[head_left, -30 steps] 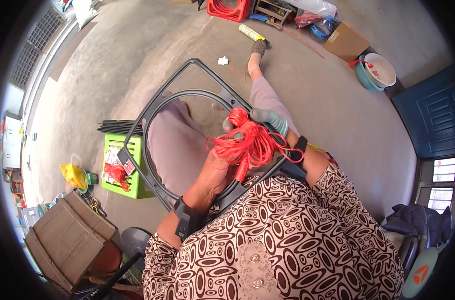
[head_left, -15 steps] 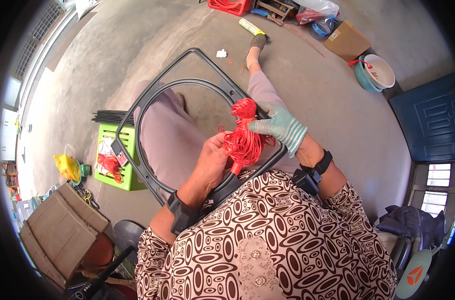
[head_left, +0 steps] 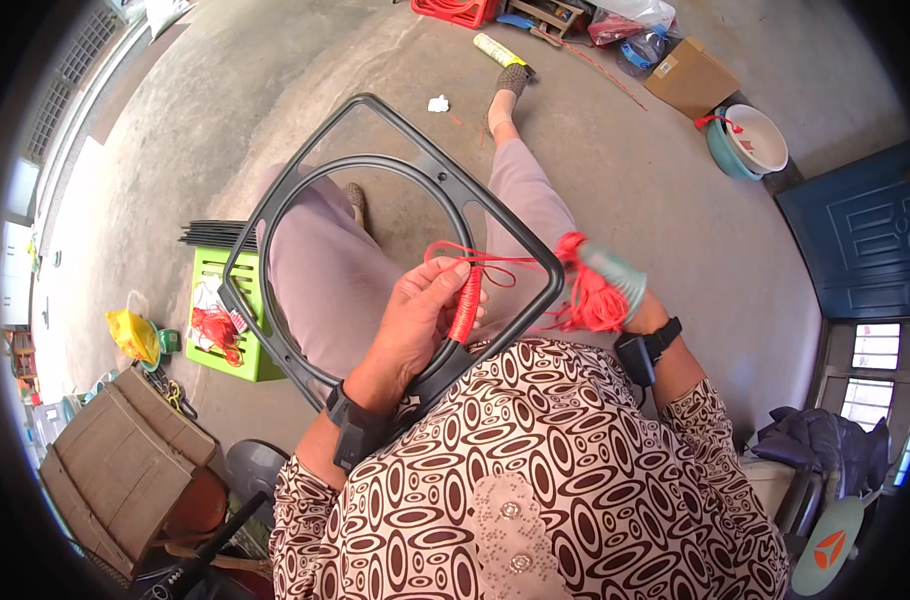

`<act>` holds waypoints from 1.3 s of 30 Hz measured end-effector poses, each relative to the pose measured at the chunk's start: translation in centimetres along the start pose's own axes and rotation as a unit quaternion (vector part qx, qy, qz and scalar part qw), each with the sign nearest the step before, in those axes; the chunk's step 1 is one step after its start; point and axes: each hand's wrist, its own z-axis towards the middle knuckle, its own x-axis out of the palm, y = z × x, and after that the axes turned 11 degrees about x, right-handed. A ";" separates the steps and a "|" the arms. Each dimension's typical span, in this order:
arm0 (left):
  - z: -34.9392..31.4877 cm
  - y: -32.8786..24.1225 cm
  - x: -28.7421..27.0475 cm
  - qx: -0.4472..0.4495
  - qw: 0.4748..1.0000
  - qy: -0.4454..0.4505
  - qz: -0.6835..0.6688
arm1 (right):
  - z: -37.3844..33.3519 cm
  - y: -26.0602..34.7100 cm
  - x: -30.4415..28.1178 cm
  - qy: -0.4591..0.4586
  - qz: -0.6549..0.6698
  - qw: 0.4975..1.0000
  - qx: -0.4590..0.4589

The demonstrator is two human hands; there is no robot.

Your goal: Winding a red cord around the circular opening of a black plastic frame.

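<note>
A black frame, squarish outside with a round ring inside, rests across my lap. Red cord is wound in tight turns around a stretch of the ring, on the side toward my right. My bare left hand pinches the cord at the top of these turns, thumb on top. A loop of cord stands up beside the fingertips. Outside the frame's right edge, my right hand, in a pale green-and-white glove, grips a bundle of red cord. Strands stretch from the bundle to the ring. Motion blurs the glove somewhat.
At left stands a green slatted plastic stool bearing more red cord, with black rods behind it. A yellow bag lies farther left. Basins and a cardboard box sit far right, near a blue door.
My right hand has carried the cord bundle rightward, from over the ring to beyond the frame's edge. Strands now stretch between. The wound turns, hidden before, show by my left hand.
</note>
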 end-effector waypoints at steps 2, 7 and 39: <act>-0.1 -0.2 -0.2 0.013 1.000 0.009 -0.013 | -0.3 -0.5 -3.8 0.007 0.170 0.982 -0.085; 0.0 -0.3 -0.4 -0.005 1.000 0.005 -0.013 | -2.1 0.6 -14.1 -0.057 0.247 0.920 -0.298; -0.8 0.3 1.6 -0.056 0.998 -0.004 -0.023 | 6.5 3.4 10.6 0.409 0.183 0.891 0.072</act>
